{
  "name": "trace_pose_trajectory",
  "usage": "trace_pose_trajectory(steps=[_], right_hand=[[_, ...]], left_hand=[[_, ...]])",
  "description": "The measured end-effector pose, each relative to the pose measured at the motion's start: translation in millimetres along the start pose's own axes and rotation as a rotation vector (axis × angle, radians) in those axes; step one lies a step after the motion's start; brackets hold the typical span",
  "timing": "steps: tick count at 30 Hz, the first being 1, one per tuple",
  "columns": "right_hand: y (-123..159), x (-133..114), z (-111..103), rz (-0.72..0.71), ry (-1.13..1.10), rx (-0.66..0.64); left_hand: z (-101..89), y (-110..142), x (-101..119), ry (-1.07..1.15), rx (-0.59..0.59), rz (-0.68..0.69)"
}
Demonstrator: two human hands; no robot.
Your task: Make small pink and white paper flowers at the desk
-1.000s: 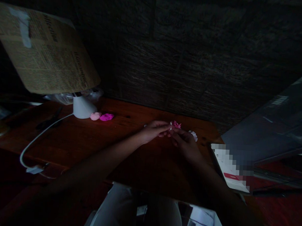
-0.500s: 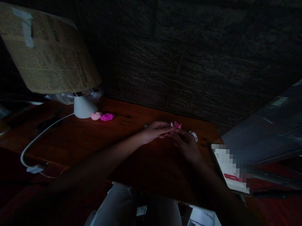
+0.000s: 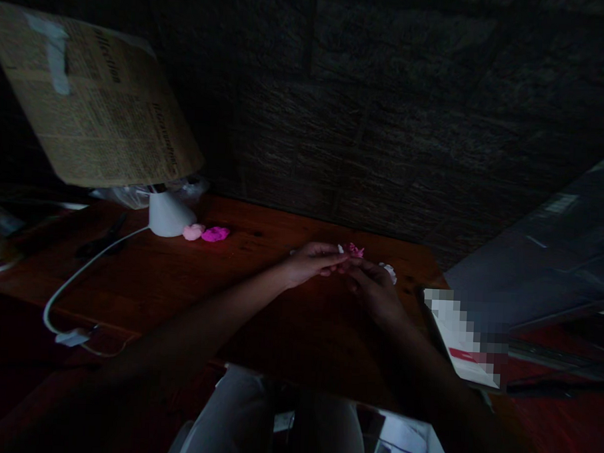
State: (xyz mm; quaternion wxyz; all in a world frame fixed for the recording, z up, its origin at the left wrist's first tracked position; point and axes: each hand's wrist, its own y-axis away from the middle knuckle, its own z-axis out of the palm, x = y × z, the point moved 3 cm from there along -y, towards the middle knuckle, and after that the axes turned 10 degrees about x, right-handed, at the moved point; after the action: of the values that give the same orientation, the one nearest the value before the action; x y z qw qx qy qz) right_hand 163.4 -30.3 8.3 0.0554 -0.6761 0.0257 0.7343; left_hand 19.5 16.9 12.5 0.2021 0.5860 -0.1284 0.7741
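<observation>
My left hand and my right hand meet over the far middle of a dark red wooden table. Their fingertips pinch together on a small pink and white piece held between them. A small white piece shows just past my right hand's knuckles. The scene is very dim, so the piece's exact shape is unclear.
A white lamp base under a newspaper-covered shade stands at the back left, its white cord trailing toward me. Two pink lumps lie beside it. Papers sit at the right, a stone wall behind.
Both hands stay together at the same spot; the fingers shift only slightly on the pink piece.
</observation>
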Motion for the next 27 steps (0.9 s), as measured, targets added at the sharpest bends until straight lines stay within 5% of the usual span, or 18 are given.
trace_pose_trajectory(steps=[8, 27], right_hand=[[0.3, -4.0, -0.4, 0.022, -0.044, 0.020], [-1.2, -6.9, -6.0, 0.126, -0.116, 0.146]], left_hand=[[-0.8, 0.0, -0.2, 0.040, 0.022, -0.054], [-3.0, -1.6, 6.3, -0.039, 0.105, 0.168]])
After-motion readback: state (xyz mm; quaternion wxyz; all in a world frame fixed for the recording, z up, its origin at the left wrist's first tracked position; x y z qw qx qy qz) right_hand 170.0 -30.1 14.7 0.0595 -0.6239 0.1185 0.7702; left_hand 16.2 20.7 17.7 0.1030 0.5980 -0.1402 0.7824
